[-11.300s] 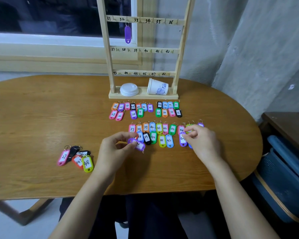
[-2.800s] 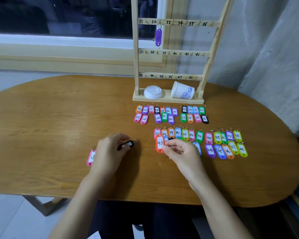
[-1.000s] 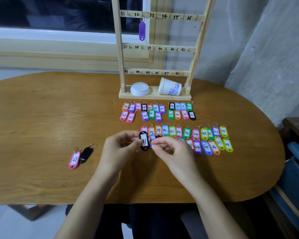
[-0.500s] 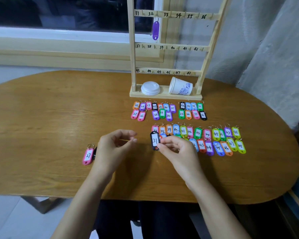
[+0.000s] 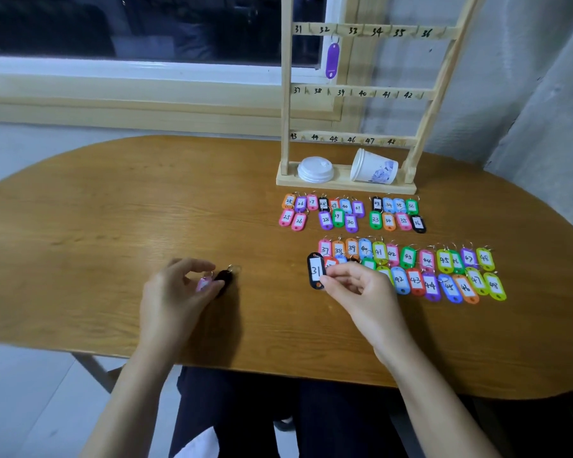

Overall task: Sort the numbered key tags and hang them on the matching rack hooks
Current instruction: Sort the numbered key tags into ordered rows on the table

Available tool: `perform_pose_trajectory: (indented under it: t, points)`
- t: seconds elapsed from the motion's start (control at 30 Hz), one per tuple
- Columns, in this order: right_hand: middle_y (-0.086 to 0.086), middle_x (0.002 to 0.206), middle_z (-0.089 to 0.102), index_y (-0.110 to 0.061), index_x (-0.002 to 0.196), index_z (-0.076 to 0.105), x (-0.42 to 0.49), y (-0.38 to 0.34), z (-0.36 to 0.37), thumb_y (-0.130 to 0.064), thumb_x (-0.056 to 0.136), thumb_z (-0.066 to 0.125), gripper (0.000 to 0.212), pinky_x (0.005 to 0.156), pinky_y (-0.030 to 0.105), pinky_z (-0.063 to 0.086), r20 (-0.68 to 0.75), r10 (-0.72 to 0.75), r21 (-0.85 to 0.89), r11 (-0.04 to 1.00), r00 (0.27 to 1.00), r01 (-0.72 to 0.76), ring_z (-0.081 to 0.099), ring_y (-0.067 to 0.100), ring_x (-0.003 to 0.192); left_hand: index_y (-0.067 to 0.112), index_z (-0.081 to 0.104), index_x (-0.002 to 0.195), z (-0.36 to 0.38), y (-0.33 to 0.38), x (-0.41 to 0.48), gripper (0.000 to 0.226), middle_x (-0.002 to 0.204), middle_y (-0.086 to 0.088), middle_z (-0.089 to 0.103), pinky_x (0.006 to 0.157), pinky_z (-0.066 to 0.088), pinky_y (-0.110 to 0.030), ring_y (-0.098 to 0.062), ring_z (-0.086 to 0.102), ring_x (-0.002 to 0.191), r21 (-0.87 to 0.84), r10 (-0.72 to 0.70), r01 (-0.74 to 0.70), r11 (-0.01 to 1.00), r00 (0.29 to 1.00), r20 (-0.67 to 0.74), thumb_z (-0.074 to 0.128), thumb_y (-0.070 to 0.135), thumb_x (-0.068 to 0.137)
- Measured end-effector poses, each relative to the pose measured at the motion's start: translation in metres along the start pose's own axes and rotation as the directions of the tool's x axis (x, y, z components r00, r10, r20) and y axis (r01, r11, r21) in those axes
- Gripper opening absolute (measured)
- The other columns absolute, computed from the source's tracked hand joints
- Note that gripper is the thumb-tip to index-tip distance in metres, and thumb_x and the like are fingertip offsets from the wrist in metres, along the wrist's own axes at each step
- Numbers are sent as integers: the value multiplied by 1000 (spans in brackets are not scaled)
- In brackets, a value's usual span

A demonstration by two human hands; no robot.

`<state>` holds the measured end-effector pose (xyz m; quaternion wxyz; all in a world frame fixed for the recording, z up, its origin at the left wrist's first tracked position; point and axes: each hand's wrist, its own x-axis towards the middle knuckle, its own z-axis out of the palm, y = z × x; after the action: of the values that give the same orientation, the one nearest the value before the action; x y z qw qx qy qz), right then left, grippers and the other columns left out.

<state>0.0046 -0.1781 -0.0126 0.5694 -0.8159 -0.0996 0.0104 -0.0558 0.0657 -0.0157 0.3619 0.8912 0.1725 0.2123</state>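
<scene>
Your right hand [image 5: 361,285] pinches tag 31 [image 5: 316,271] just left of the 37–48 rows [image 5: 407,257]. Lay it label-up beside the purple 31 [image 5: 358,208], without disturbing its neighbours. Your left hand [image 5: 176,292] curls over the pink tag [image 5: 203,284]; you cannot tell whether it grips.

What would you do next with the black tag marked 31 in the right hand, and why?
Probably carry the black 31 tag, pinched in the right hand, to the far rows and lay it below the purple 31 tag, beside the purple 30 tag. Tags there lie in number pairs, and that spot looks bare.
</scene>
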Motion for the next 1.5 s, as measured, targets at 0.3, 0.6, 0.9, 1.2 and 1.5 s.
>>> perform_pose_trajectory:
  t: [0.3,0.6,0.9,1.2,1.5]
  points:
    - [-13,86,69,-28,90,68,4,0,-2,-20,84,69,10,66,5,47,4,17,8,1000,1000,-17,61,-9,81,21,73,92,21,-5,3,23,90,9,61,68,44,-27,-15,61,79,100,32,-33,994,999,11,81,21,70]
    - [-14,83,70,-37,82,65,10,4,-12,-20,83,71,18,68,11,50,-35,17,21,1000,999,-16,63,-7,81,22,72,97,55,22,22,25,94,7,63,71,42,-24,-15,60,85,88,76,-81,993,995,58,78,19,73]
    - [-13,85,70,-30,89,69,25,12,-23,-21,83,71,11,69,10,50,-61,38,6,999,997,-37,62,-7,81,15,69,103,67,37,42,40,94,1,65,67,34,5,1,55,74,-38,45,-41,998,990,133,83,6,66]
    - [-12,82,70,-25,88,70,47,12,-27,-17,83,71,10,69,10,49,-82,27,31,999,996,-25,63,-6,79,25,69,78,66,36,57,19,70,10,65,56,39,-3,-3,58,66,-67,2,9,998,986,167,79,10,72]
    - [-9,84,70,-26,87,68,99,6,-45,-17,84,69,9,67,9,49,-137,26,42,999,990,-20,65,-3,79,27,74,78,88,76,99,4,74,-6,70,64,53,-35,-23,65,71,-303,-89,146,942,977,195,74,23,80]
